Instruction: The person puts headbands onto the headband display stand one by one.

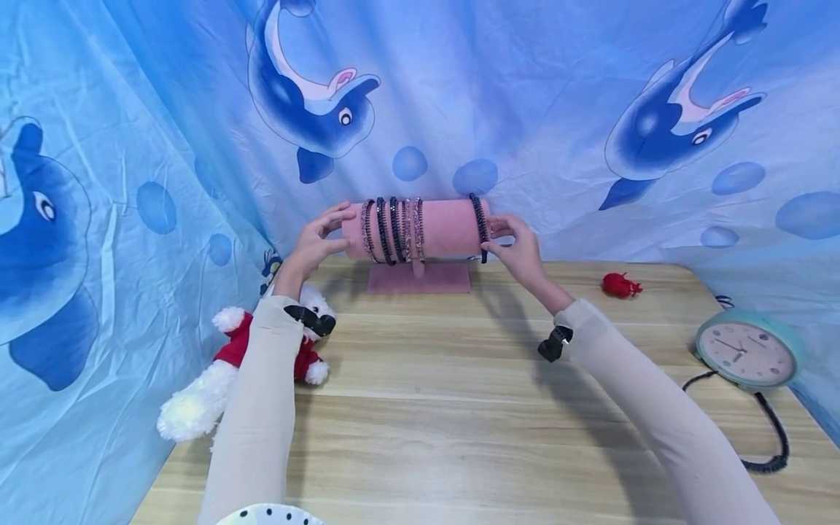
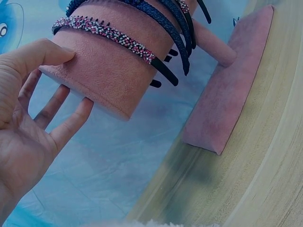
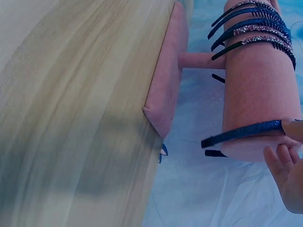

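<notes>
A pink velvet headband stand (image 1: pixel 449 230) holds a padded roll on a short post above a flat base. My left hand (image 1: pixel 308 248) grips the roll's left end, its thumb on the surface and fingers at the end face. Close to it sits a glittery pink headband (image 2: pixel 113 38), with dark blue headbands and more glittery ones beside it on the left half. At the right end, my right hand (image 1: pixel 523 255) pinches a dark blue headband (image 3: pixel 251 130) that sits around the roll's edge. In the right wrist view, part of that hand is cut off.
A white plush toy in red (image 1: pixel 239 346) lies left, partly behind my left sleeve. On the right are a small red object (image 1: pixel 620 285), a teal clock (image 1: pixel 748 348) and a black coiled cord (image 1: pixel 777 430). A blue dolphin curtain (image 1: pixel 525 109) stands behind the wooden table (image 1: pixel 420 423).
</notes>
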Action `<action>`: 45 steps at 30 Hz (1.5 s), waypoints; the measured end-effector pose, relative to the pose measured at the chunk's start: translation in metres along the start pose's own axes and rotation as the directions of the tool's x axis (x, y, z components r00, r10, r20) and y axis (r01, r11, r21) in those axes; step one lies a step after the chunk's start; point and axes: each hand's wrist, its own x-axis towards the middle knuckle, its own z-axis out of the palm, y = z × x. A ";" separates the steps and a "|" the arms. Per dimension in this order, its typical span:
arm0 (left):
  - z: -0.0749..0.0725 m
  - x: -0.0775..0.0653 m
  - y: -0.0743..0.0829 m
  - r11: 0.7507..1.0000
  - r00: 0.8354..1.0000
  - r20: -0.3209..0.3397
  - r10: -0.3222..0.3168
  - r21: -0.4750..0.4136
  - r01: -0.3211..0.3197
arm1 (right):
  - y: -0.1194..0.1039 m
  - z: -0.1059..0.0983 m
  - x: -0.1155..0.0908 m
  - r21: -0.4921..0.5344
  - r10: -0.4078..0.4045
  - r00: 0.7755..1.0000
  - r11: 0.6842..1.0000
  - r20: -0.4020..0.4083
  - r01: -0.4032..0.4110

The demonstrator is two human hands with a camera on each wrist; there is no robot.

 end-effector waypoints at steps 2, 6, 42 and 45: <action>0.000 0.000 0.000 1.000 1.000 0.002 -0.002 0.004 0.002 | -0.002 -0.002 0.002 -0.003 0.020 0.999 1.000 0.039 -0.020; 0.000 0.000 0.000 1.000 1.000 0.003 -0.006 0.006 0.006 | -0.007 -0.009 0.009 0.020 0.042 0.990 0.999 0.134 -0.045; 0.001 0.000 0.000 1.000 1.000 0.018 -0.009 -0.018 0.009 | -0.032 -0.029 0.063 -0.199 0.060 0.906 0.980 0.418 0.027; -0.001 0.001 0.000 1.000 1.000 0.016 -0.002 -0.016 0.002 | -0.034 -0.027 0.064 -0.205 0.056 0.908 0.978 0.415 0.033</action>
